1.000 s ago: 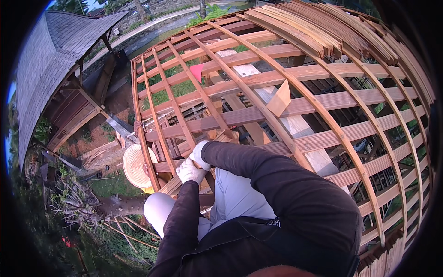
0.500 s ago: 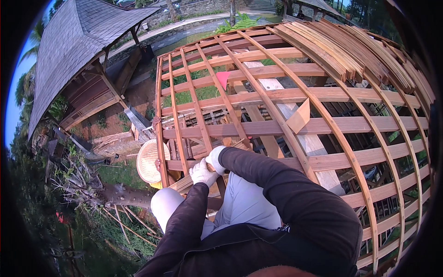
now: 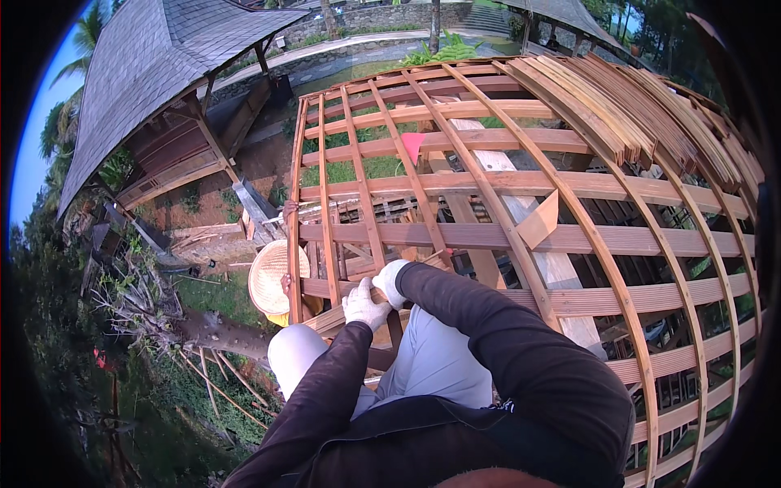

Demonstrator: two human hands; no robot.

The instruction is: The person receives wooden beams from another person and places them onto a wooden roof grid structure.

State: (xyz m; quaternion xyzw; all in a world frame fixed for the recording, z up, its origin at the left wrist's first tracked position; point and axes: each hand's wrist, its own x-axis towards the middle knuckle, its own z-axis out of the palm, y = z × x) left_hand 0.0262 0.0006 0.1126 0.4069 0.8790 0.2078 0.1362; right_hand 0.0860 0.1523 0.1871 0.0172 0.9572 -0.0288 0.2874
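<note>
My left hand (image 3: pixel 365 307), in a white glove, is closed around a short wooden batten (image 3: pixel 329 320) lying slantwise over the roof frame in front of my knees. Pressed close against it, my right hand (image 3: pixel 391 284), gloved in white too, has its fingers curled over the same wood. Most of the batten between the hands is covered by the gloves. Under it runs a reddish-brown rafter (image 3: pixel 325 288), crossed by thin wooden strips (image 3: pixel 373 224).
Beyond the frame's left edge is another person in a woven conical hat (image 3: pixel 277 276), hands on the edge strip. A wood offcut (image 3: pixel 538 224) rests on the lattice. Stacked battens (image 3: pixel 586 106) lie at the far right. Gaps between rafters open to the ground below.
The whole view has shifted slightly, with the roof frame now a little further right and lower. Both hands keep nearly the same grip on the batten.
</note>
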